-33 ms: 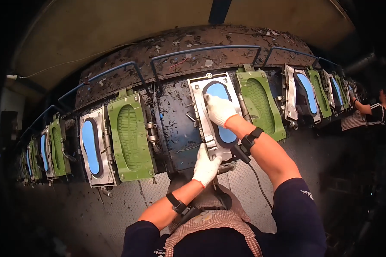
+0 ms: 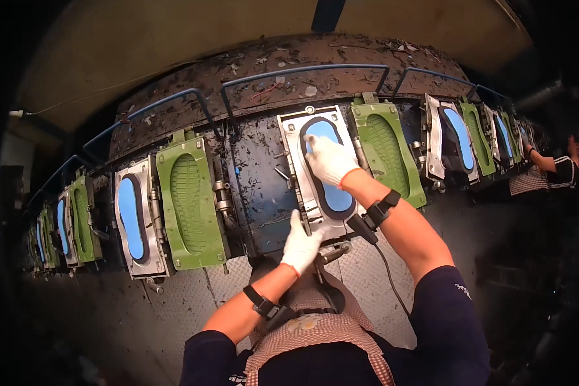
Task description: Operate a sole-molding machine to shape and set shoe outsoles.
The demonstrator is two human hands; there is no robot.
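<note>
An open mould lies in front of me, its silver plate (image 2: 340, 229) hinged beside a green half (image 2: 365, 151) with a foot-shaped hollow. On the silver plate lies a blue insole-shaped piece (image 2: 333, 197) with a dark border. My gloved right hand (image 2: 330, 159) rests over its upper middle, fingers curled and bunched against it; whether they pinch anything is hidden. At the plate's near left corner is my gloved left hand (image 2: 302, 243), one finger stretched up along the edge and apart from the others. It appears to hold nothing.
More open moulds line the bench both ways, such as a green half (image 2: 190, 202) and a blue piece (image 2: 130, 215) at left. A blue rail (image 2: 302, 71) runs behind, before a littered surface (image 2: 264, 55). Another person's arm (image 2: 542, 161) reaches in at far right.
The moulds sit slightly farther left in the picture. My left hand has shifted a little left and up, its finger now more apart. My right hand stays over the blue piece.
</note>
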